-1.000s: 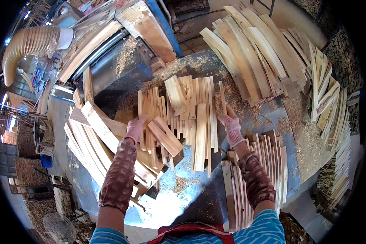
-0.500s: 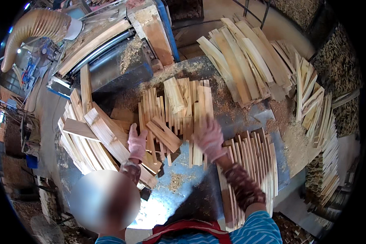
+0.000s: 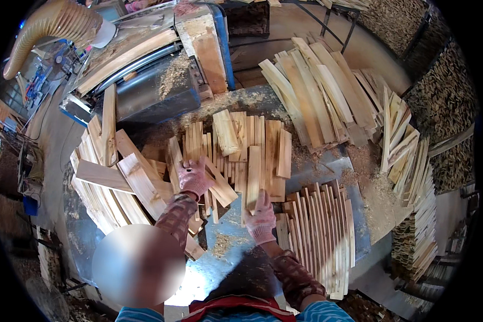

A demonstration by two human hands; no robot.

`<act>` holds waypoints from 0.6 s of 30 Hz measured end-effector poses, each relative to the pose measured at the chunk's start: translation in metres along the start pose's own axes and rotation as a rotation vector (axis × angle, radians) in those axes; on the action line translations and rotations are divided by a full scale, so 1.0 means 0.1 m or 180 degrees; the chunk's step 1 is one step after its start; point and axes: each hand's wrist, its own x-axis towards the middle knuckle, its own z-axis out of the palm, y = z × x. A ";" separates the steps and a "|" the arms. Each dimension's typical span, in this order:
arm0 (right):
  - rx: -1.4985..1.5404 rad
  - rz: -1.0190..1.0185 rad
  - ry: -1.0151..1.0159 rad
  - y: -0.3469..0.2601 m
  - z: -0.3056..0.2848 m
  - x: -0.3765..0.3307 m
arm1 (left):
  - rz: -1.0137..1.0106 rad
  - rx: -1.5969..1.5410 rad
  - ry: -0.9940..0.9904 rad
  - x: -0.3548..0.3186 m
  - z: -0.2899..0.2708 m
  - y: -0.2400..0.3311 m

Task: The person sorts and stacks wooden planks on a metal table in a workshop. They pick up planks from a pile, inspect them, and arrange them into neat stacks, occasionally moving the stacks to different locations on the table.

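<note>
looks partway: has one stack (image 3: 319, 236) lined up at right, a loose pile (image 3: 239, 144) left mid-view. clamps the right hand (image 3: 261, 217) on a slat (image 3: 254, 172) at the pile's near edge; spreads the left hand (image 3: 195, 178) over the pile, cannot tell if gripping. since the earlier frame, draws the right nearer, sends the left farther.
</note>
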 end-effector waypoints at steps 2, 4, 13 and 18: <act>-0.0673 -0.0168 -0.0060 -0.10 -0.01 0.01 | -0.0039 0.0136 0.0035 -0.06 0.01 0.19; -0.1324 -0.0615 0.0150 -0.10 0.08 -0.02 | -0.0089 0.0021 0.0034 -0.11 0.04 0.32; -0.0255 -0.0246 -0.0103 0.13 -0.03 0.10 | -0.0095 -0.4215 -0.0541 0.20 -0.30 0.08; -0.0870 -0.0619 0.0251 -0.04 0.07 0.05 | -0.0022 -0.5086 0.0198 0.99 -0.52 0.24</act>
